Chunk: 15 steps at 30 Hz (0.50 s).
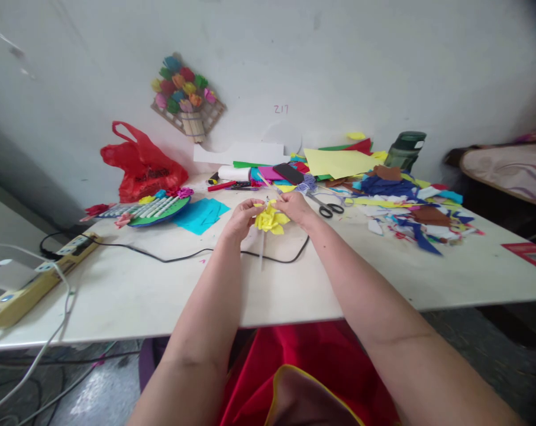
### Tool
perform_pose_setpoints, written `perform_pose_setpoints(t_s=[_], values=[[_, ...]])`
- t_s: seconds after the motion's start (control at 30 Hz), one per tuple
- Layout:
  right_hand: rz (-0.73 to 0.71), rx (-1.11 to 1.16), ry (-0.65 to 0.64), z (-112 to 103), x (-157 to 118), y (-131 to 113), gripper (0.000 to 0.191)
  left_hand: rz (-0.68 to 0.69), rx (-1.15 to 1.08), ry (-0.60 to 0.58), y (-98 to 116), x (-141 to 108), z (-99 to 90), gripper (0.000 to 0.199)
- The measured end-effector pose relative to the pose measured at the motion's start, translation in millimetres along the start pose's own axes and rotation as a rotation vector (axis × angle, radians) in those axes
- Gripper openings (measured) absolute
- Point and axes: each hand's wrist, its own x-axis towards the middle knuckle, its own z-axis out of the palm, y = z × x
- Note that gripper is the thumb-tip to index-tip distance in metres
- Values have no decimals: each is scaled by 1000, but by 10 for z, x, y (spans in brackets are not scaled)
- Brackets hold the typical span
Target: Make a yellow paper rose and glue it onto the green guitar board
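Observation:
A yellow paper flower with pointed petals is held between my two hands, just above the table. My left hand pinches its left side with thumb and fingertips. Closed at the flower's upper right edge is my right hand. A thin pale stick slants up and left beside the right fingers; whether they hold it I cannot tell. Below the flower a translucent whitish stick points toward me. Black-handled scissors lie right of my right hand, near a purple yarn bundle.
A black cable crosses the table from a power strip. Blue paper sheets, a green disc with paper flowers and a red bag are left. Paper scraps and a dark green bottle are right.

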Motion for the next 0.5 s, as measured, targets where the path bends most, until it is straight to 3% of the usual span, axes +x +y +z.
perform_pose_setpoints(t_s=[0.5], values=[[-19, -53, -15, 24, -29, -31, 24, -5, 79, 42, 11, -9, 6, 21]])
